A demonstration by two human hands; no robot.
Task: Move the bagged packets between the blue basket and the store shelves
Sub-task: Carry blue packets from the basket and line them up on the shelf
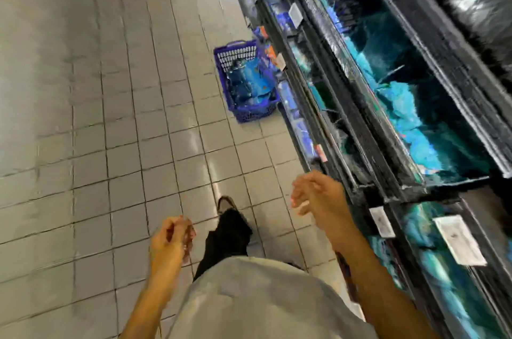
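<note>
Both your hands are free right now. Your left hand (170,239) hangs near your hip with the fingers loosely curled and nothing in them; your right hand (313,194) swings forward beside the shelf edge, fingers relaxed, also holding nothing — though motion blur softens the fingertips.

The blue basket (246,83) sits on the tiled floor (110,117) farther ahead, just beside the base of the store shelves (401,106) on your right. Inside it lie several bagged packets (249,81), blue and shiny; how many I cannot tell through the blur. Similar teal and blue packets fill the shelf bins along the right.

So the job looks unfinished: the basket is far from empty, and you are well apart from it, one foot (225,204) forward. Judging from this, the next step is closing that gap and reaching down for another packet.
</note>
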